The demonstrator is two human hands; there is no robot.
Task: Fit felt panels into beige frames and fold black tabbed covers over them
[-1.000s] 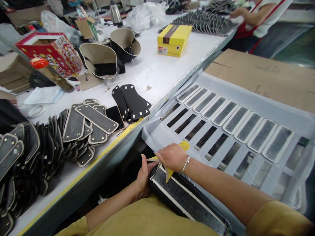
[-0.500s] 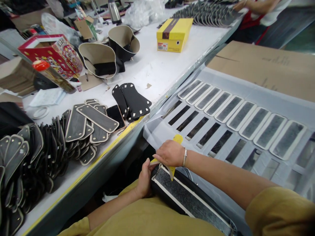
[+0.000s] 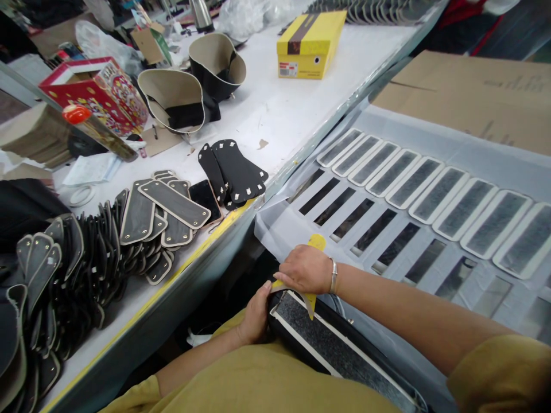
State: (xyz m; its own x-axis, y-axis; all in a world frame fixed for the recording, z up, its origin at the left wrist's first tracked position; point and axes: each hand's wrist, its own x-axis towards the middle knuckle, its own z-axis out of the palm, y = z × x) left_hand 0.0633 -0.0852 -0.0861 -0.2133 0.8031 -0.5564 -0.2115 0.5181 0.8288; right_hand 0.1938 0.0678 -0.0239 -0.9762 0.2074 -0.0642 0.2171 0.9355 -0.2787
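A long black bag-like piece (image 3: 303,341) lies slanted across my lap, its grey speckled panel edged with off-white strips. My left hand (image 3: 256,315) grips its near-left end, thumb up at the rim. Closed over that same end, my right hand (image 3: 306,269) holds a flat yellow tool (image 3: 317,241). One end of the tool shows above the knuckles, and a pointed yellow part reaches down onto the panel's edge. The fingers hide the middle of the tool.
Several black pieces with pale edges (image 3: 174,202) are heaped on the table at left. Two open beige-lined bags (image 3: 171,97) and a yellow shoebox (image 3: 310,43) stand farther back. On the right, grey panels (image 3: 415,178) lie in a row on white sheeting beside cardboard (image 3: 469,97).
The view has shifted slightly, so my hands and the bag-like piece appear a little farther right. Both hands keep their grip, with the right hand still close to the left.
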